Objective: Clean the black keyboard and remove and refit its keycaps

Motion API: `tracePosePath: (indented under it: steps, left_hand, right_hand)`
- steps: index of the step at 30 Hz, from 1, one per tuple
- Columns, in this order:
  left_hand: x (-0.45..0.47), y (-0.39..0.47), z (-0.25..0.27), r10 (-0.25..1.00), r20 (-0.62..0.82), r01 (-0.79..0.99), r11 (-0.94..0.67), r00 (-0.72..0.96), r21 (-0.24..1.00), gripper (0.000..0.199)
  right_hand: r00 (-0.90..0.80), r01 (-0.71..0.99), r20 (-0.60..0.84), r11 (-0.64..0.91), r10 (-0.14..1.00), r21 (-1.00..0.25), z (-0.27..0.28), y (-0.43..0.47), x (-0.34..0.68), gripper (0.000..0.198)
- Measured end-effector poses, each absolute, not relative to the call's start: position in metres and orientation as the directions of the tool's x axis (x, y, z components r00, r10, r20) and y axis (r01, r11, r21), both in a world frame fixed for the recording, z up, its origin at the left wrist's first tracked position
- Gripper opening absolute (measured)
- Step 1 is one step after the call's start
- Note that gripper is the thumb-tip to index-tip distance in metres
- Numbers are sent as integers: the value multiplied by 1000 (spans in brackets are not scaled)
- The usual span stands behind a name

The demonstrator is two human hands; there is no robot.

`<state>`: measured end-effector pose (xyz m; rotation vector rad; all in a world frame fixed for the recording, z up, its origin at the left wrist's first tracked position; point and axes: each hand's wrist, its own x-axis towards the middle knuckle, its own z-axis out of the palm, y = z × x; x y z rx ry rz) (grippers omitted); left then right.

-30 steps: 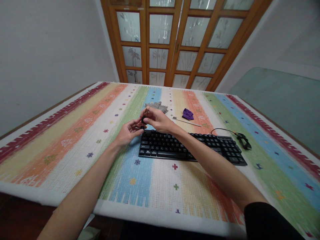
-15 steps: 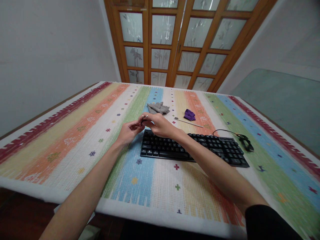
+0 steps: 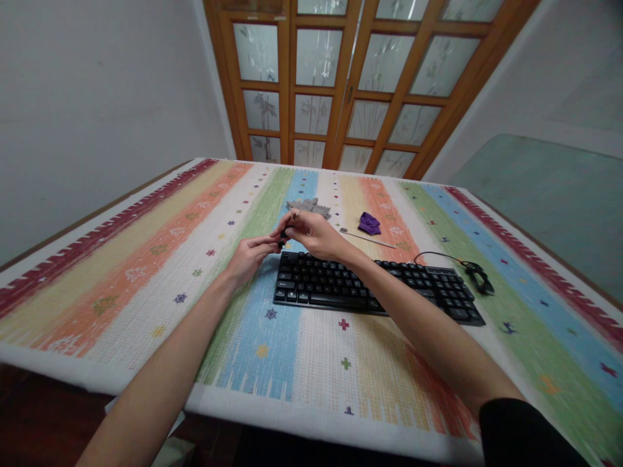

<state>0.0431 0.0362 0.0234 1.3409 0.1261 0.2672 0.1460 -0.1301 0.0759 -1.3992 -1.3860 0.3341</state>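
My left hand (image 3: pixel 249 255) and my right hand (image 3: pixel 311 233) meet just above the top left corner of a black keyboard (image 3: pixel 374 288). Between their fingertips they pinch a small black object (image 3: pixel 283 235), perhaps a keycap; its exact shape is too small to tell. A thin ring shows on a finger of my right hand. The keyboard lies flat on a striped, many-coloured tablecloth (image 3: pixel 146 272).
Behind my hands lies a grey cloth (image 3: pixel 309 207), then a thin metal tool (image 3: pixel 365 238) and a purple cloth (image 3: pixel 369 224). The keyboard's black cable (image 3: pixel 474 272) coils at the right. Wooden glazed doors (image 3: pixel 341 78) stand beyond the table.
Both hands stay together by the keyboard's corner. My right hand has lifted slightly and the small black object shows again between the fingertips. The view has shifted little.
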Motion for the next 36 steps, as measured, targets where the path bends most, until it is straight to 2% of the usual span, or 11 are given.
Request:
tracePosePath:
  steps: [2, 5, 9, 11, 16, 20, 26, 32, 36]
  left_hand:
    - [42, 38, 23, 191, 70, -106, 187, 979, 977, 29]
    - [40, 40, 21, 98, 85, -99, 149, 992, 984, 36]
    - [37, 38, 21, 77, 112, -124, 183, 991, 975, 51]
    - [36, 35, 23, 68, 111, -123, 201, 992, 972, 48]
    - [36, 31, 25, 128, 127, -154, 236, 984, 959, 44]
    - [37, 34, 22, 167, 139, -173, 210, 976, 962, 42]
    - [34, 37, 23, 104, 159, -178, 210, 982, 961, 43]
    - [30, 33, 32, 42, 153, -158, 310, 987, 937, 42]
    - [33, 33, 32, 136, 157, -194, 329, 978, 924, 48]
  right_hand:
    - [275, 460, 437, 282, 857, -842, 76, -131, 150, 3]
    - [239, 340, 388, 298, 890, -892, 78, -135, 155, 20]
    - [197, 253, 388, 336, 900, -907, 82, -141, 159, 40]
    - [191, 227, 380, 336, 905, -914, 84, -144, 160, 43]
    - [254, 166, 411, 380, 875, -910, 81, -145, 158, 43]
    - [253, 185, 448, 411, 858, -893, 81, -147, 152, 39]
    - [238, 191, 454, 417, 858, -889, 87, -152, 145, 36]
    - [226, 163, 459, 431, 859, -887, 91, -156, 144, 36]
    - [231, 163, 448, 419, 864, -893, 98, -160, 147, 36]
